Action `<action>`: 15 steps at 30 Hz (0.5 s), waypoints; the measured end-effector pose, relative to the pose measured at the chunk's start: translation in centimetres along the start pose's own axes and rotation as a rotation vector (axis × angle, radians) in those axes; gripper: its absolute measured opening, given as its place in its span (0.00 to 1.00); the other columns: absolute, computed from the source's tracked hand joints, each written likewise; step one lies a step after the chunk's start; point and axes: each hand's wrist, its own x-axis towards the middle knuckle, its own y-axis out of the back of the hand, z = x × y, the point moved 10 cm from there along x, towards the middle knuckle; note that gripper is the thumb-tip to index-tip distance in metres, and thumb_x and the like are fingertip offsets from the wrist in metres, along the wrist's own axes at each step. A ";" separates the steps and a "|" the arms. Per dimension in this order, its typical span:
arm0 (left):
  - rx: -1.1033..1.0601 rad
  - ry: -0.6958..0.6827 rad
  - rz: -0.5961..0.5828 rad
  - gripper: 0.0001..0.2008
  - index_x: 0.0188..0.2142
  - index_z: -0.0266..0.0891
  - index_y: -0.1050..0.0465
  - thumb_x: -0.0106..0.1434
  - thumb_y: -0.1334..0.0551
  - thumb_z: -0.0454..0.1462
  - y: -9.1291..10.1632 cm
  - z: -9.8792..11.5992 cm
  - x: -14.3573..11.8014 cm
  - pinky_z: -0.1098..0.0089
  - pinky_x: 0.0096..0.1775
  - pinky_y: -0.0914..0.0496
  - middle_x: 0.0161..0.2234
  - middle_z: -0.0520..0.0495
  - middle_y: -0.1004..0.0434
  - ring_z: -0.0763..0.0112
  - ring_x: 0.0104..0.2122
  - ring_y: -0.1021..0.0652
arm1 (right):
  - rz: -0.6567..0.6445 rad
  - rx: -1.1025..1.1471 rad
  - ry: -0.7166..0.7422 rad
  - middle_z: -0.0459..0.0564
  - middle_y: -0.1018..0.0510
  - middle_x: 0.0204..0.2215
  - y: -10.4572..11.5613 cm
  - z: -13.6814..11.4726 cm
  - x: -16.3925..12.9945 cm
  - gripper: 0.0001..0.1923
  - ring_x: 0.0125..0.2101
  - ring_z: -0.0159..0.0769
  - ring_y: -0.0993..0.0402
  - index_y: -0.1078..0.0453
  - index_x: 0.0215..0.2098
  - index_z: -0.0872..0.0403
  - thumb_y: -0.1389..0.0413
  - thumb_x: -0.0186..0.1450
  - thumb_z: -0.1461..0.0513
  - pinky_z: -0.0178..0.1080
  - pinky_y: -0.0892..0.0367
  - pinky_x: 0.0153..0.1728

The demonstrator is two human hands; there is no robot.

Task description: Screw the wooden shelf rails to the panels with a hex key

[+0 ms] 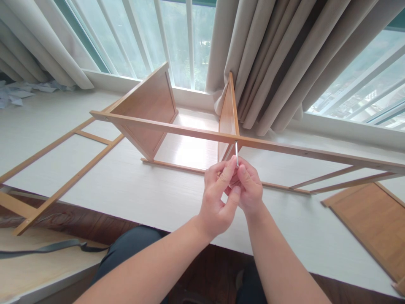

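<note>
A: Near first. Both forearms come up from the bottom edge, dark trouser knees under them. Left hand (218,198) and right hand (248,190) meet at centre, touching each other.

B: Grip?

A: Both pinched closed on a thin metal key (236,153), thumb and forefinger of each around its lower end. Only the upper shaft shows above the fingertips.

B: Which way does it run?

A: Long axis near upright, tipped a hair. Its top end meets the underside of the long wooden rail (177,128), right where the upright divider panel (228,114) joins it. So the joint lies straight up and slightly away from the grip. Both hands equally close; the right sits just behind the shaft, the left in front.

B: Hidden bits?

A: The key's lower end, any bend in it, is buried in the fingers. Screw head can't be made out; too small. The rail's right end runs off frame.

B: Farther out?

A: White platform (142,194) carries the frame. A loose board (376,223) lies right, cut by the edge. An angled panel (148,105) stands left of centre. Curtains (284,55) and window bars (190,42) behind.
</note>
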 end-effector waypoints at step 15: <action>0.015 0.008 -0.003 0.34 0.75 0.55 0.45 0.73 0.42 0.33 0.0 0.0 0.0 0.54 0.58 0.29 0.59 0.41 0.31 0.58 0.56 0.28 | 0.035 -0.022 -0.043 0.41 0.31 0.21 -0.1 0.0 0.0 0.18 0.20 0.31 0.37 0.30 0.37 0.50 0.37 0.68 0.46 0.35 0.42 0.21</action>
